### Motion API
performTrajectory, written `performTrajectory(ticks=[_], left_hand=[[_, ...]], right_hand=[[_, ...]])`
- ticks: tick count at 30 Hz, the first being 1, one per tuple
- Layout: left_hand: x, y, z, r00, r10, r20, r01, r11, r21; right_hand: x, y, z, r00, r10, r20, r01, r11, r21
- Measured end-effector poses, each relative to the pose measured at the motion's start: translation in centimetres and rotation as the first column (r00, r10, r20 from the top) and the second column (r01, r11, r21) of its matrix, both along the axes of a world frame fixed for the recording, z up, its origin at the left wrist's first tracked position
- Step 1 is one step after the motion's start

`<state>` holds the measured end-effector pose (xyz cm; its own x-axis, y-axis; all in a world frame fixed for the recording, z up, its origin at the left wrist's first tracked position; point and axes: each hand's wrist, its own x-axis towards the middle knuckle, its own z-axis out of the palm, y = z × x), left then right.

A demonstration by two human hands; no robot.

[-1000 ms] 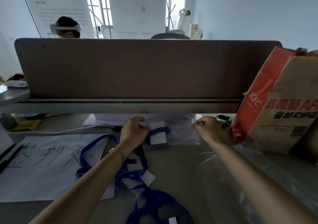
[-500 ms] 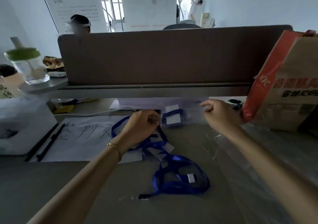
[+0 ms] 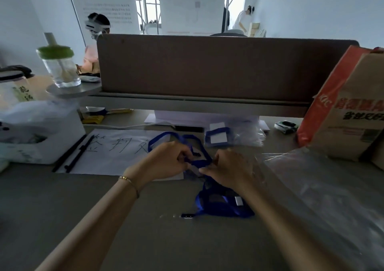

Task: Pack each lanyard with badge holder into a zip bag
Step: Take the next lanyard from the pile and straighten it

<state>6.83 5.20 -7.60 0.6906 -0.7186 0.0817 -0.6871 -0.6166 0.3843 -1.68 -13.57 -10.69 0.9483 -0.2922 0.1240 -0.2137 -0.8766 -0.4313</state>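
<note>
Both hands working: we're pinching blue lanyard [image 3: 199, 162] w/ left hand [image 3: 166, 162] & right hand [image 3: 228, 168], prob gathering it for bagging; packed bag [image 3: 232, 136] sitting behind.

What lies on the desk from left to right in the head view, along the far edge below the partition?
White box → handwritten paper sheet → packed zip bag with blue lanyard → small dark packet → KFC paper bag.

Brown desk partition [image 3: 218, 67], white walls [image 3: 311, 8], bright windows [image 3: 148, 0] behind.
</note>
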Motion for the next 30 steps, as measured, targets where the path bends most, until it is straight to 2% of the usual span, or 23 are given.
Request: performTrajectory(ticks=[5, 10, 14, 16, 20, 23, 26, 28, 30], left_hand=[[0.1, 0.1, -0.2, 0.999, -0.021, 0.028, 0.02, 0.998, 0.064], [0.2, -0.5, -0.9, 0.999, -0.002, 0.034, 0.001, 0.999, 0.047], [0.2, -1.2, -1.6, 0.995, 0.0, 0.102, 0.0, 1.0, 0.0], [0.3, -1.3, -1.8, 0.991, 0.01, 0.131, -0.006, 1.0, -0.028], [1.2, -0.8, -2.7, 0.991, 0.008, 0.131, -0.016, 0.998, 0.063], [1.7, -0.2, -2.8, 0.991, 0.045, 0.124, -0.057, 0.994, 0.096], [1.4, -0.6, -2.4, 0.98, 0.036, 0.196, -0.041, 0.999, 0.02], [0.7, -1.3, -2.1, 0.987, -0.032, 0.156, 0.035, 0.999, -0.015], [-0.4, -2.1, -2.1, 0.987, -0.122, 0.109, 0.12, 0.992, 0.03]], right_hand=[[1.3, -0.4, 0.1, 0.98, 0.013, -0.198, -0.022, 0.999, -0.046], [1.4, -0.8, 1.3, 0.933, 0.075, -0.353, -0.049, 0.996, 0.081], [1.5, -1.2, 0.7, 0.97, 0.042, -0.239, 0.017, 0.971, 0.237], [1.6, -1.7, 0.5, 0.98, 0.033, -0.197, 0.019, 0.966, 0.257], [1.4, -3.4, 0.8, 0.972, 0.008, -0.236, 0.018, 0.994, 0.11], [0.8, -5.5, 1.2, 0.961, -0.141, -0.24, 0.114, 0.986, -0.122], [-0.1, -6.8, 1.9, 0.937, -0.306, -0.166, 0.246, 0.92, -0.305], [-0.2, -7.4, 2.4, 0.934, -0.352, -0.063, 0.311, 0.887, -0.34], [-0.1, -7.4, 2.8, 0.949, -0.316, 0.028, 0.31, 0.908, -0.28]])
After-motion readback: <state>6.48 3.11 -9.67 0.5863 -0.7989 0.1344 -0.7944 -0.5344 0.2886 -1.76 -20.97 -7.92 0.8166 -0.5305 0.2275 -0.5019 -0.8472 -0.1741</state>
